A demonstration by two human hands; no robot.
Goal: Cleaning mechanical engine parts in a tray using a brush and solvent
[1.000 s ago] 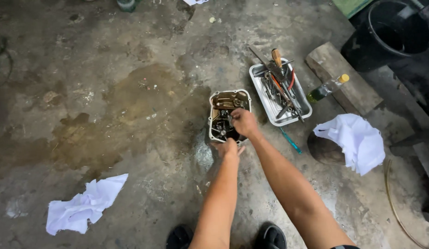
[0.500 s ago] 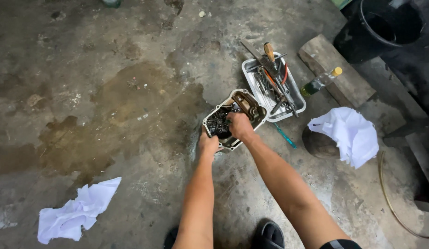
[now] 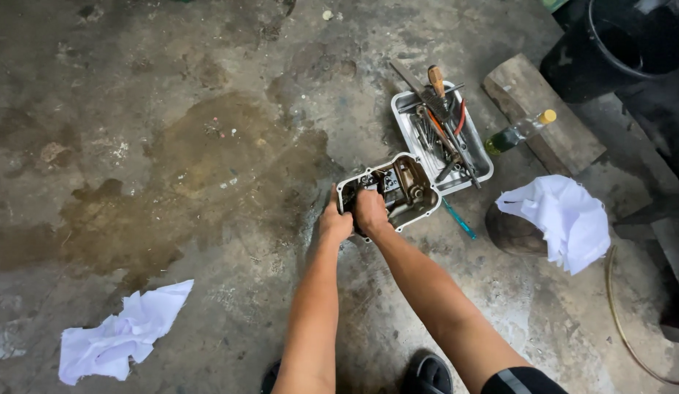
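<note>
A greasy metal engine casing, open side up with dark parts inside, rests tilted on the stained concrete floor. My left hand grips its near left edge. My right hand is closed over the near rim and reaches into the casing. Both arms stretch forward from the bottom of the view.
A metal tray of hand tools lies just behind the casing. A blue-handled tool, a small bottle and a wooden block lie right of it. White rags lie right and lower left. A black bucket stands top right.
The casing has been turned and tilted, its far end swung toward the tray. My left hand has shifted from its near edge to its left side; the view has shifted.
</note>
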